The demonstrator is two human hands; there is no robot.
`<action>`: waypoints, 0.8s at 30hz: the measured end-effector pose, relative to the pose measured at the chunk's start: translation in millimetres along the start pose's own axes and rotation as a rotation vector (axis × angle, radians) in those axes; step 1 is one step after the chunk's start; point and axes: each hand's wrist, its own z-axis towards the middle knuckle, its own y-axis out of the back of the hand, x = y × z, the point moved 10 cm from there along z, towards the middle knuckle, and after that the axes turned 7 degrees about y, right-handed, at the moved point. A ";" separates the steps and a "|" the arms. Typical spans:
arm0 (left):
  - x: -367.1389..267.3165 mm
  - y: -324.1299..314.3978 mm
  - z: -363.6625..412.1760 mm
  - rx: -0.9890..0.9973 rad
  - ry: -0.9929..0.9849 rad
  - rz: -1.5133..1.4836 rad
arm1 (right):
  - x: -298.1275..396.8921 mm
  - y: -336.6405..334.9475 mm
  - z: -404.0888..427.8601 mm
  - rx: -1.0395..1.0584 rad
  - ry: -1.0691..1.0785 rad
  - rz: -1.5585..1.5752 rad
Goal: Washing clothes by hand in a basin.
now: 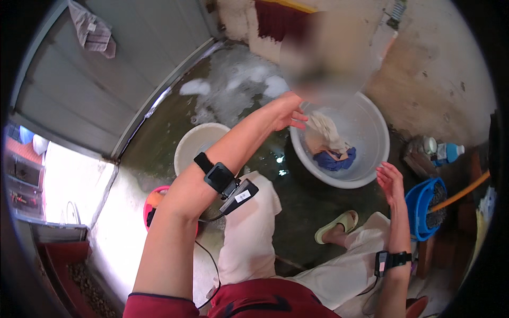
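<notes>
A large pale plastic basin (377, 131) stands on the wet floor in front of me. In it lie a cream cloth (328, 129) and a blue cloth (336, 159), wet and bunched together, in cloudy water. My left hand (289, 117) reaches to the basin's left rim, close to the cream cloth. A blurred patch covers its far side, so whether it holds anything is hidden. My right hand (390, 179) is just outside the rim at the lower right, its fingers loosely curled and apart, with nothing in them.
A smaller white basin (185, 149) stands under my left forearm, with a red tub (147, 206) nearby. At right are a blue bucket (413, 210) with a mop head (437, 198) and a blue-capped bottle (449, 153). Foam (254, 75) spreads over the wet floor.
</notes>
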 end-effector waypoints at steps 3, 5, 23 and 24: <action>37.5 76.3 19.9 0.047 -0.038 -0.173 | -2.7 -0.4 0.3 0.003 -0.009 -0.046; 87.4 158.5 6.2 -0.138 -0.012 -0.269 | -16.7 -0.9 3.0 0.028 -0.036 -0.052; 439.8 411.4 -120.0 -0.760 0.056 1.626 | -52.5 -92.3 26.3 0.123 -0.191 -0.367; 442.5 411.1 -115.9 -0.773 0.071 1.718 | -53.7 -102.8 27.5 0.132 -0.191 -0.390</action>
